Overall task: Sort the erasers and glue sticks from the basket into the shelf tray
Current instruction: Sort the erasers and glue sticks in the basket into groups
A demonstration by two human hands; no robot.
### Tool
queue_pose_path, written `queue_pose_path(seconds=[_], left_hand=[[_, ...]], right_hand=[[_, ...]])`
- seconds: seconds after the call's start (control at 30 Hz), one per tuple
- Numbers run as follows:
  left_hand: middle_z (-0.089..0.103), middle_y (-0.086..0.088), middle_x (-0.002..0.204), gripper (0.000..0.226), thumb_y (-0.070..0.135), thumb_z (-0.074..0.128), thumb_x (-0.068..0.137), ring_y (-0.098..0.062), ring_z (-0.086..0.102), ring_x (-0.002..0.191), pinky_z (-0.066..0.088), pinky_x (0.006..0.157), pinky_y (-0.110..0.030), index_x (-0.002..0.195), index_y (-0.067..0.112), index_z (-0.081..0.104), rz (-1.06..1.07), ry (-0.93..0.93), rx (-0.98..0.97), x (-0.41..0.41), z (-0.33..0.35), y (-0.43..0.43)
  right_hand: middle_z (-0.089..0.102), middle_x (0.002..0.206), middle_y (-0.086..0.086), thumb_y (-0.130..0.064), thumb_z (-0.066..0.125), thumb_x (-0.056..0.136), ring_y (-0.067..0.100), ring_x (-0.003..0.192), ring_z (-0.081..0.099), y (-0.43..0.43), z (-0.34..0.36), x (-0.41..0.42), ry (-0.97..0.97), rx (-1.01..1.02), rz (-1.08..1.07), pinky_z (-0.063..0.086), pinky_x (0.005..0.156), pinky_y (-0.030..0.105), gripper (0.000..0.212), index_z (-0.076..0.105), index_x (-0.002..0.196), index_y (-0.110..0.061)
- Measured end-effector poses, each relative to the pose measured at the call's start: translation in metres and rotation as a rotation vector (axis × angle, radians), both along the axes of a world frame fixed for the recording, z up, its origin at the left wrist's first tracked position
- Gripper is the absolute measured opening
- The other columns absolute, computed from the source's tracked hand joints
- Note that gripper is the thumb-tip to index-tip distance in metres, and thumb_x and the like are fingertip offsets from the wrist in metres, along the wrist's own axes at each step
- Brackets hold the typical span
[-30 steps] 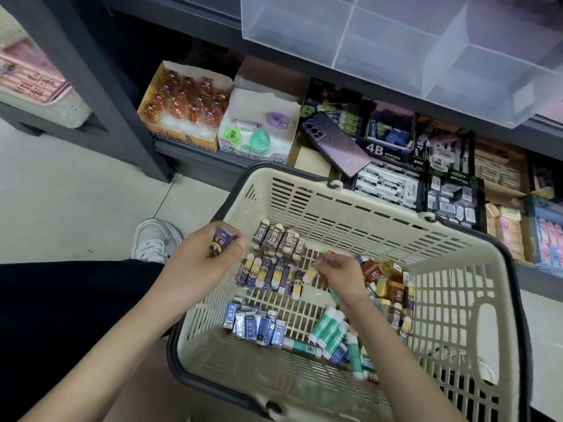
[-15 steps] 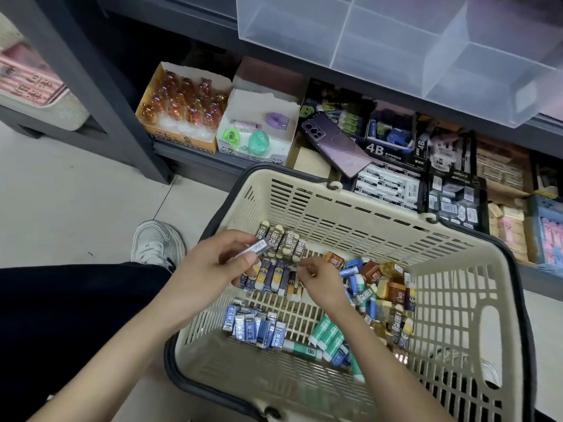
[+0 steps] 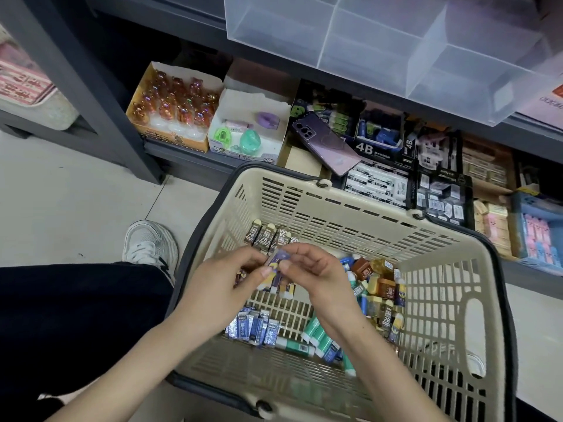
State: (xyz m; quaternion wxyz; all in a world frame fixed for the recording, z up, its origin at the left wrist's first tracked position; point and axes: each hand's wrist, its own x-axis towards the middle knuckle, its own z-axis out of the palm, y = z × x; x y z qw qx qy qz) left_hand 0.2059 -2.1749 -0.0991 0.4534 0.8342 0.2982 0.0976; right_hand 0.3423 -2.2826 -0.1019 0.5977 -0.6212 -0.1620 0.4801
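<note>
In the centre of the head view, a purple-sleeved eraser (image 3: pixel 278 259) is held above the bottom of the beige basket (image 3: pixel 335 200). It is pinched from the left by the left hand (image 3: pixel 224 289) and from the right by the right hand (image 3: pixel 315 277) — each grip is closed on it with thumb and fingertips.

Just above the hands in the frame, a row of brown 2B erasers (image 3: pixel 268 236) is lined up against the far basket wall. Below the hands, a row of blue-sleeved erasers (image 3: pixel 253 326) is laid side by side. To its right some green glue sticks (image 3: pixel 316 333) are grouped. At the right of the basket bottom a loose heap of mixed erasers and sticks (image 3: pixel 380 287) is piled.

At the top of the frame the clear shelf tray (image 3: pixel 396 41) is seen, divided into compartments. Below it, on the lower shelf, a purple phone (image 3: pixel 329 144) is laid across boxes of stock. At the left — on the floor beside the basket — a white shoe (image 3: pixel 149 245) is visible.
</note>
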Motion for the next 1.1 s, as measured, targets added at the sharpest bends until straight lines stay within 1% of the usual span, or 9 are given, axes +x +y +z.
queue_pose_path(seconds=[0.13,0.23,0.37,0.47,0.53,0.77,0.87,0.97,1.1], left_hand=[[0.064,-0.008,0.115,0.032,0.033,0.050,0.089,-0.027,0.056,0.107,0.036,0.094,-0.037,0.102,0.010,0.069,-0.011,-0.036,0.631,-0.006,-0.009,0.019],[0.053,-0.019,0.130,0.034,0.029,0.049,0.089,-0.038,0.045,0.124,0.029,0.105,-0.051,0.114,0.010,0.062,0.004,0.070,0.806,-0.012,-0.021,0.031],[0.044,-0.021,0.138,0.040,0.031,0.045,0.090,-0.041,0.038,0.131,0.027,0.109,-0.055,0.123,0.011,0.055,-0.006,0.152,0.782,-0.013,-0.029,0.031],[0.042,-0.022,0.139,0.039,0.031,0.044,0.090,-0.042,0.037,0.131,0.030,0.107,-0.055,0.123,0.012,0.054,-0.003,0.165,0.758,-0.013,-0.029,0.031],[0.041,-0.022,0.139,0.038,0.032,0.043,0.090,-0.043,0.037,0.130,0.031,0.106,-0.055,0.122,0.013,0.053,0.001,0.162,0.752,-0.012,-0.029,0.030],[0.042,-0.022,0.138,0.038,0.030,0.044,0.089,-0.044,0.039,0.128,0.038,0.101,-0.058,0.117,0.011,0.058,-0.002,0.143,0.709,-0.011,-0.029,0.031],[0.045,-0.024,0.134,0.035,0.028,0.045,0.088,-0.045,0.039,0.128,0.035,0.102,-0.060,0.114,0.009,0.060,-0.001,0.114,0.728,-0.011,-0.027,0.031],[0.051,-0.024,0.128,0.030,0.021,0.049,0.086,-0.043,0.043,0.124,0.033,0.104,-0.056,0.107,0.007,0.066,0.015,0.059,0.772,-0.006,-0.020,0.023],[0.062,-0.011,0.111,0.023,0.013,0.057,0.084,-0.030,0.056,0.103,0.047,0.089,-0.041,0.102,0.009,0.070,-0.045,-0.032,0.569,0.023,-0.023,-0.012]], right_hand=[[0.068,0.081,0.004,0.001,0.062,0.086,0.016,0.071,0.057,-0.004,-0.036,0.031,-0.007,-0.270,-0.164,0.047,0.063,0.021,0.010,0.064,0.094,-0.005],[0.067,0.104,0.011,0.000,0.064,0.086,0.020,0.090,0.059,-0.006,-0.082,0.038,-0.117,-0.511,-0.159,0.045,0.070,0.025,0.019,0.063,0.105,0.001],[0.063,0.120,0.014,-0.008,0.066,0.087,0.020,0.089,0.055,-0.002,-0.120,0.030,-0.104,-0.613,-0.088,0.044,0.066,0.024,0.030,0.063,0.116,0.001],[0.064,0.116,0.009,-0.010,0.068,0.086,0.022,0.099,0.059,0.004,-0.129,0.022,-0.091,-0.612,-0.102,0.049,0.088,0.035,0.030,0.064,0.115,-0.002],[0.067,0.109,0.005,-0.015,0.071,0.084,0.022,0.100,0.061,0.009,-0.134,0.018,-0.142,-0.630,-0.111,0.049,0.094,0.037,0.026,0.067,0.109,-0.007],[0.063,0.103,-0.001,-0.018,0.067,0.088,0.010,0.080,0.057,0.005,-0.132,0.018,-0.157,-0.606,-0.071,0.051,0.078,0.033,0.027,0.062,0.113,-0.011],[0.053,0.102,-0.006,-0.021,0.063,0.090,0.016,0.093,0.057,-0.009,-0.126,0.027,-0.186,-0.615,-0.038,0.051,0.086,0.038,0.030,0.058,0.118,-0.012],[0.058,0.109,0.000,-0.019,0.064,0.090,0.021,0.103,0.058,-0.035,-0.118,0.049,-0.319,-0.641,-0.040,0.051,0.089,0.038,0.027,0.061,0.115,-0.012],[0.063,0.105,-0.001,-0.024,0.065,0.089,0.021,0.102,0.061,-0.081,-0.108,0.083,-0.542,-0.770,0.077,0.050,0.083,0.031,0.028,0.062,0.115,-0.015]])
